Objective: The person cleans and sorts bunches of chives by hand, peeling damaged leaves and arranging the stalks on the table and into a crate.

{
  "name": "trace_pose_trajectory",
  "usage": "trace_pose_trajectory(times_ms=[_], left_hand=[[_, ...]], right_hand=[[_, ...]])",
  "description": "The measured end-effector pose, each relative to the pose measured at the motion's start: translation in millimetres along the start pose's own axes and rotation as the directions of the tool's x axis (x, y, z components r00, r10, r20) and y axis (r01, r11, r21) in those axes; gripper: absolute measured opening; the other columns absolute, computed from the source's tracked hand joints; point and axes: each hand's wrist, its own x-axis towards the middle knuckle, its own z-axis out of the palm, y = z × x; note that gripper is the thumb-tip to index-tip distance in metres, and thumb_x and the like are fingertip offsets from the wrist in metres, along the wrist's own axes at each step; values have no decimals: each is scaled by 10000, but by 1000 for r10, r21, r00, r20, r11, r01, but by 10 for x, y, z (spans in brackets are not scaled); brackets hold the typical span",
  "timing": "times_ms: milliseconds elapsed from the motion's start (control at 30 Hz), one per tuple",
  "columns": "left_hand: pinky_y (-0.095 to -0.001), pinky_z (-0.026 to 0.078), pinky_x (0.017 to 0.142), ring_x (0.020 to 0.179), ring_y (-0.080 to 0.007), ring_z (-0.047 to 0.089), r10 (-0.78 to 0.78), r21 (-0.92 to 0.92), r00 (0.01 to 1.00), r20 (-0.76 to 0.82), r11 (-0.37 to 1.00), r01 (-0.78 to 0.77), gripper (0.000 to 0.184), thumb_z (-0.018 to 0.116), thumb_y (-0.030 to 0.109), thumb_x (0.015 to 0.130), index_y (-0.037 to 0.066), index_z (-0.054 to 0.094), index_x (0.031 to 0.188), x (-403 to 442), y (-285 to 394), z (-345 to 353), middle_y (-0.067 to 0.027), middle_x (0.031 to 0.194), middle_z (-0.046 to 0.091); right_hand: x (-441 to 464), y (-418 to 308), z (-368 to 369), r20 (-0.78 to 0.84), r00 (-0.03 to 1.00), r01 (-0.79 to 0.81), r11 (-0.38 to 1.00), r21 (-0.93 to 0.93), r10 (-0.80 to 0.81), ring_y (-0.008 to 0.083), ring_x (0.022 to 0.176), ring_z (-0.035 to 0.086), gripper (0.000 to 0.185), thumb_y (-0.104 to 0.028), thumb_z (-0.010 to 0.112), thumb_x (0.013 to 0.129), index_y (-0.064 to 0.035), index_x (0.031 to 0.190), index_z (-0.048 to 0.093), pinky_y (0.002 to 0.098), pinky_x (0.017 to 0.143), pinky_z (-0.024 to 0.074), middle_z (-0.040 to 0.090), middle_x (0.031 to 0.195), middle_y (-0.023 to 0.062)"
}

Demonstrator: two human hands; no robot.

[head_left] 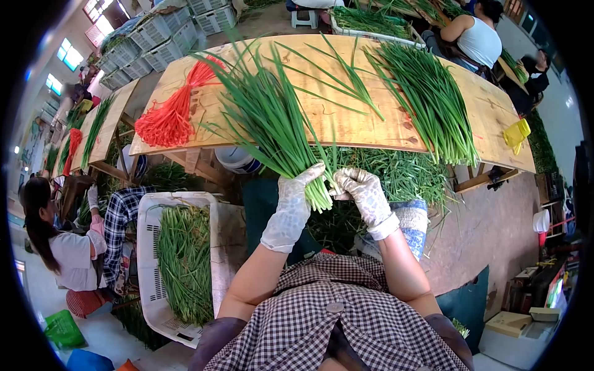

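My left hand [293, 204], in a whitish glove, is closed around a bunch of green chives [272, 117] near its pale cut ends. The leaves fan up and away over the wooden table [223, 133]. My right hand [364, 196], gloved too, is pinched just right of the bunch's base, and a thin chive stalk rises from its fingertips. On the table, several loose chives [356, 83] lie beyond my hands. A thick pile of chives [433, 99] rests to the right, and a bundle of red ties [167, 117] spreads at the left.
A white crate [145, 247] of chives stands on the floor at left. Leaf scraps [402, 176] heap below the table edge. A yellow object [516, 135] sits at the table's right end. Other people work at left [68, 247] and back right [479, 40]. Grey crates [158, 40] are stacked behind.
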Motion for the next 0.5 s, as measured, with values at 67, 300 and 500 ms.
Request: trace_pose_trajectory(times_ms=[67, 300, 500], left_hand=[[-290, 559, 627, 707, -198, 652, -1, -7, 999, -32, 1000, 1, 243, 658, -74, 741, -52, 608, 978, -6, 0, 1, -141, 897, 666], [-281, 551, 625, 703, -186, 650, 106, -55, 993, -52, 993, -109, 201, 666, -56, 744, -54, 636, 943, 182, 115, -167, -127, 880, 668], [-309, 561, 694, 782, -207, 660, 130, 89, 988, -82, 988, -123, 323, 658, -129, 716, -52, 587, 1022, -6, 33, 32, -141, 926, 656]], right_hand=[[-14, 28, 16, 1, 999, 50, 999, -2, -50, 129, 698, 636, 152, -81, 577, 897, 55, 947, 624, 233, 614, 531, 654, 852, 69], [-287, -89, -267, 153, 988, 154, 190, -970, -18, 284, 751, 658, 276, -296, 663, 790, -47, 907, 665, 352, 690, 525, 668, 796, 138], [-139, -85, 122, 30, 891, 317, 574, -755, -452, 210, 741, 656, 323, -206, 744, 748, -36, 1006, 650, 293, 691, 513, 681, 869, 116]])
